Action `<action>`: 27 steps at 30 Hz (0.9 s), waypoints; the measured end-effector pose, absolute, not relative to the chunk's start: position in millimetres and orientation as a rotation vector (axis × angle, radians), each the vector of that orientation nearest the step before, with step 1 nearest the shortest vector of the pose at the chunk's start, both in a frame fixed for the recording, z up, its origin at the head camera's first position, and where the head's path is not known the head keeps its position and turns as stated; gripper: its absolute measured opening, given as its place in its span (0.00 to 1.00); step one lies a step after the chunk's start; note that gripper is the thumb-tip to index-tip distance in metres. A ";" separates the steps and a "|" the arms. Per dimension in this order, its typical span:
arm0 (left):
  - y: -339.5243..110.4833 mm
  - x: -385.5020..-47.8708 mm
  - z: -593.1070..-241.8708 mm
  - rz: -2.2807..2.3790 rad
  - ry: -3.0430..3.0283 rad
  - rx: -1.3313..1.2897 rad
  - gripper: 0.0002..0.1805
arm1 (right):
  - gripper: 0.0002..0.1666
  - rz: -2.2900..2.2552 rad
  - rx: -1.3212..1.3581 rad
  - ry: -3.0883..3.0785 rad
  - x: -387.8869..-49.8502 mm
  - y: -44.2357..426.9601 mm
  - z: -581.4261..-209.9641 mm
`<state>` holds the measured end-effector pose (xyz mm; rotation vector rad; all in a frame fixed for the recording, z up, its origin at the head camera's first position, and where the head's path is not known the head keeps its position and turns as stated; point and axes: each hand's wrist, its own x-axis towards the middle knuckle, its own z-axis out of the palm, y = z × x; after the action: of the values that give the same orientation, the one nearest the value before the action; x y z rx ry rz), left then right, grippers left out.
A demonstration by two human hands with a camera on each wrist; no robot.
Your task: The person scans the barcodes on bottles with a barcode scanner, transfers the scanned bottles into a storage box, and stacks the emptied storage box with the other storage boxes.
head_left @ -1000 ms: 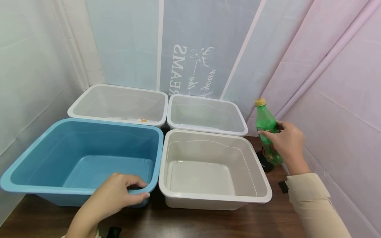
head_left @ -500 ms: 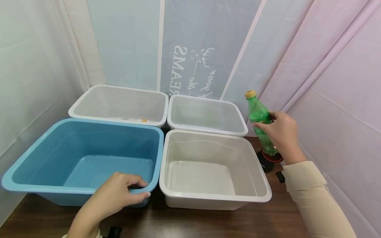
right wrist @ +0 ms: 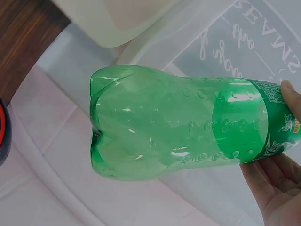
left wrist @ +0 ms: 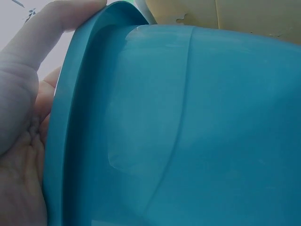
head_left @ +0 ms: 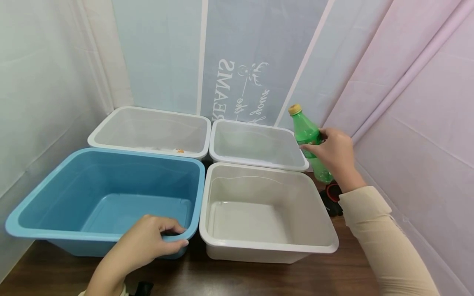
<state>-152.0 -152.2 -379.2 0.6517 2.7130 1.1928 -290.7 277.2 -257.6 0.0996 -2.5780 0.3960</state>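
Note:
A green plastic bottle [head_left: 307, 130] with a yellow cap tilts up and to the left, gripped round its label by my right hand [head_left: 335, 152]. It hangs at the right end of the back right white tub [head_left: 259, 165]. The right wrist view shows the clear green base of the bottle [right wrist: 141, 122] and fingers [right wrist: 263, 186] on its label. With thumb and fingers my left hand [head_left: 148, 238] holds the near right corner of the blue tub's rim. In the left wrist view, the wall of the blue tub [left wrist: 197, 122] fills most of the picture.
A beige tub [head_left: 270, 246] stands front right, beside the blue one. Behind the blue tub is another white tub [head_left: 148, 110] with a small orange-marked item [head_left: 179, 151] inside. A black and red object [head_left: 332, 199] lies right of the beige tub. Curtains surround the wooden table [head_left: 237, 277].
My right hand has carried the bottle leftward and up, away from the black and red object and towards the back right tub. The left hand stays on the blue rim.

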 end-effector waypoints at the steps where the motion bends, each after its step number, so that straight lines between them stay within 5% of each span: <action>1: -152.4 -151.8 -379.2 1.193 2.713 0.648 0.09 | 0.32 0.402 0.107 -2.570 -292.3 275.4 -257.8; 27: -151.9 -150.9 -376.7 1.194 2.702 0.640 0.11 | 0.29 0.445 0.224 -2.643 -328.0 214.8 -255.8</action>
<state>-150.9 -151.9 -376.7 0.6395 2.7023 1.1943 -328.0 214.8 -255.8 0.2242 -2.6432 0.4449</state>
